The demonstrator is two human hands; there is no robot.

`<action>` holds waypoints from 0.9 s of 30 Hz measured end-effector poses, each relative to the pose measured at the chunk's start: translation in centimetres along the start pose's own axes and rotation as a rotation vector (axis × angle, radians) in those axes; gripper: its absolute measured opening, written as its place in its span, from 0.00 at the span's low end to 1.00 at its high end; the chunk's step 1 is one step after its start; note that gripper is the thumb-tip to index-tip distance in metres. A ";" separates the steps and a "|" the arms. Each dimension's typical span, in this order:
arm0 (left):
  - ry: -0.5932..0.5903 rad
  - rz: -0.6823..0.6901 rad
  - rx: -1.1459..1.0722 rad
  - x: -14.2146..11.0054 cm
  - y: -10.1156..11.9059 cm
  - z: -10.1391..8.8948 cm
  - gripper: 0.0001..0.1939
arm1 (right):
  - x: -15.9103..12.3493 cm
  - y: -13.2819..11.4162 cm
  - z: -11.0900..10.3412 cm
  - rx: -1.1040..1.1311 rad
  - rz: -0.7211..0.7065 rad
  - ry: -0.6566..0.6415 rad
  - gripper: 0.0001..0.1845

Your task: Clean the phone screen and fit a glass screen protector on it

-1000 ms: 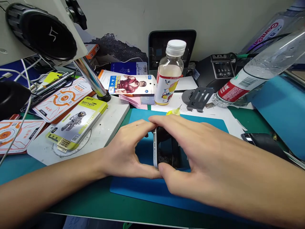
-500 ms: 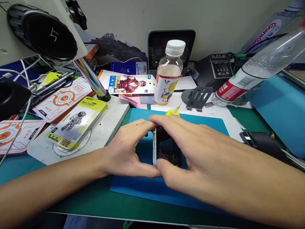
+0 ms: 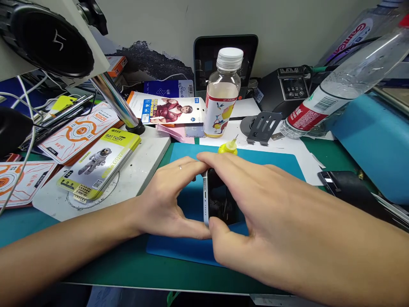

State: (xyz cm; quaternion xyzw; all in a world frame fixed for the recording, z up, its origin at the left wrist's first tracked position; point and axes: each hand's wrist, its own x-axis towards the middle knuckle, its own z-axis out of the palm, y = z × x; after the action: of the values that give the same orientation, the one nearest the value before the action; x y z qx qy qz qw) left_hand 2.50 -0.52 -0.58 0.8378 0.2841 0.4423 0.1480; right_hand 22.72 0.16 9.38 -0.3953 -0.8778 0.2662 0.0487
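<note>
A smartphone [image 3: 217, 200] with a silver frame and dark glass lies on a blue mat [image 3: 275, 164] in the middle of the desk. My left hand [image 3: 166, 200] grips its left edge between thumb and fingers. My right hand [image 3: 252, 204] covers the phone from the right, fingers across its top end and thumb pressed at its near corner. A small yellow-capped glue bottle [image 3: 227, 147] stands just beyond my fingertips.
A drink bottle [image 3: 222, 98] stands behind the mat, and a water bottle [image 3: 335, 96] lies tilted at the right. Battery packaging [image 3: 100, 164] rests on a white base at left under a microscope arm [image 3: 115, 100]. A dark phone part [image 3: 345, 185] lies at right.
Both hands keep their grip on the phone, with the right thumb sliding slightly along the near corner. The view has shifted a little down and left.
</note>
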 end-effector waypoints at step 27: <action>0.009 -0.035 -0.012 0.2 0.2 0.0 0.40 | 0.0 0.1 -0.4 -0.011 0.030 -0.034 0.05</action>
State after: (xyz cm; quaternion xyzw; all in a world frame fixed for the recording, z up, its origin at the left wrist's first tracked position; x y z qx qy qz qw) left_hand 2.61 -0.55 -0.35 0.8297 0.2965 0.4453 0.1595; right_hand 22.93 0.43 9.69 -0.4041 -0.8739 0.2688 0.0279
